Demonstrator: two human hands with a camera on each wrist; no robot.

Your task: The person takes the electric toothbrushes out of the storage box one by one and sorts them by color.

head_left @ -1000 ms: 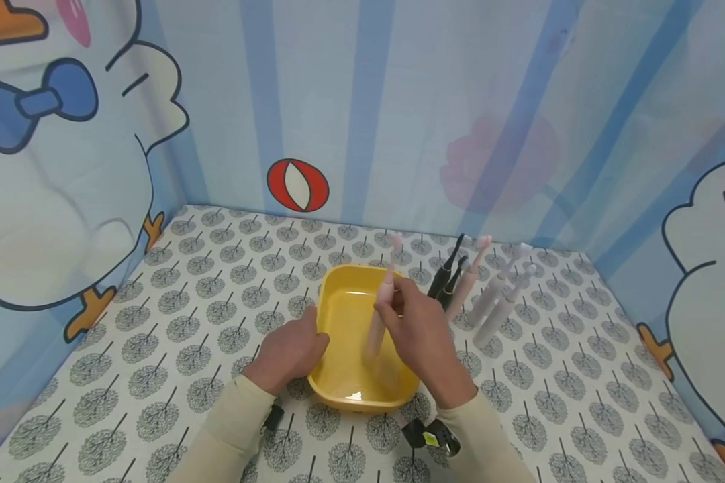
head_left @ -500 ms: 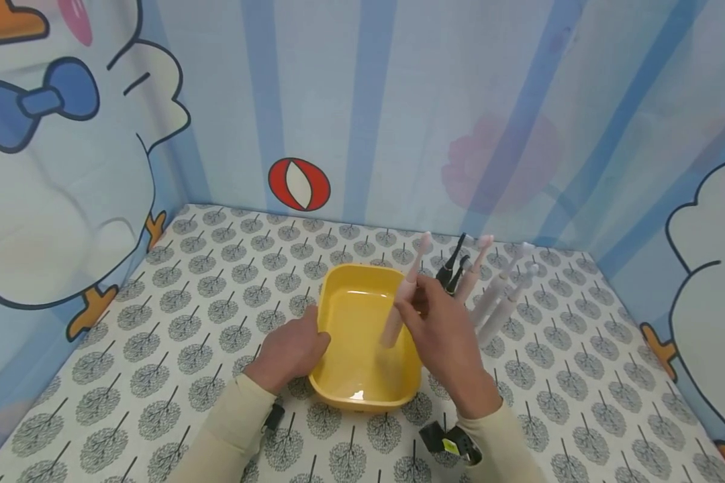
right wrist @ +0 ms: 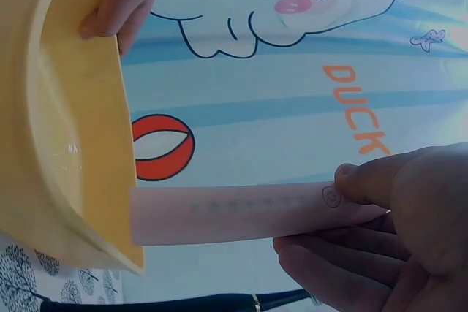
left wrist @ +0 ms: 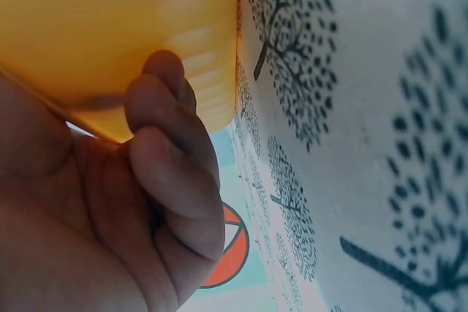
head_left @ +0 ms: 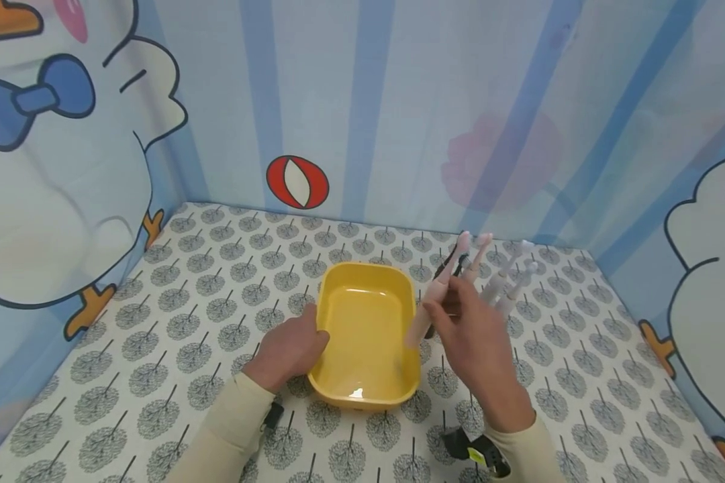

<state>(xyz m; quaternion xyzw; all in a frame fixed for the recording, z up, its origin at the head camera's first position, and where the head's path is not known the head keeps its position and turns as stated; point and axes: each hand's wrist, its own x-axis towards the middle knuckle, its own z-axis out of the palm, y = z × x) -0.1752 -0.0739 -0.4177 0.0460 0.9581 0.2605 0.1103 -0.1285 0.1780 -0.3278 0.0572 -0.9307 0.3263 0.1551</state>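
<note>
My left hand (head_left: pixel 290 349) grips the left rim of a yellow plastic tub (head_left: pixel 365 335), thumb over the edge and fingers curled against its outer wall in the left wrist view. The inside of the tub holds nothing visible. Over by the tub's right rim, my right hand (head_left: pixel 474 339) pinches a pink electric toothbrush (head_left: pixel 433 295) near the top of its handle, brush head up. In the right wrist view the handle (right wrist: pixel 227 213) shows a round button under the thumb. Its lower end looks close to the rim; whether they touch I cannot tell.
Beyond my right hand lie another pink toothbrush (head_left: pixel 477 261), two whitish ones (head_left: pixel 500 275) and black ones (head_left: pixel 444 265), partly hidden by the hand. A tree-patterned cloth (head_left: pixel 175 362) covers the table. A striped cartoon curtain (head_left: pixel 399 121) stands at the back and sides.
My right hand has moved right with the pink toothbrush, from over the middle of the tub to its right rim. My left hand and the tub have stayed in place.
</note>
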